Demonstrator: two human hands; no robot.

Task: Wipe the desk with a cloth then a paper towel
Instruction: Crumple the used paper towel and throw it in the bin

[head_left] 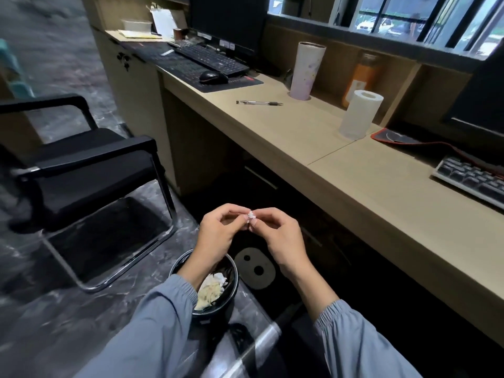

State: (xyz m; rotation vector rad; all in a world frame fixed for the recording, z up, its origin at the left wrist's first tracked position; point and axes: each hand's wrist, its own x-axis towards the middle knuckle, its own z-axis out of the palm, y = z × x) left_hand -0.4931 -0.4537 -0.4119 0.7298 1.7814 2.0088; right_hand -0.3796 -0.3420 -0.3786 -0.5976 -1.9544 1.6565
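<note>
Fingertips of the left hand (215, 236) and right hand (281, 238) pinch a small white paper scrap (251, 215) in front of the desk (300, 137), above a bin (216, 313) of crumpled paper. The paper towel roll (360, 115) stands on the desk; the label (356, 87) on the orange bottle (361, 69) behind it is too blurred to read.

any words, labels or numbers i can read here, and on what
No text here can be read.
Stickers under the monitor: blurred.
Label on the orange bottle: blurred.
Red mark on the desk mat: too small.
Keys of the black keyboard and grey keyboard: too small.
</note>
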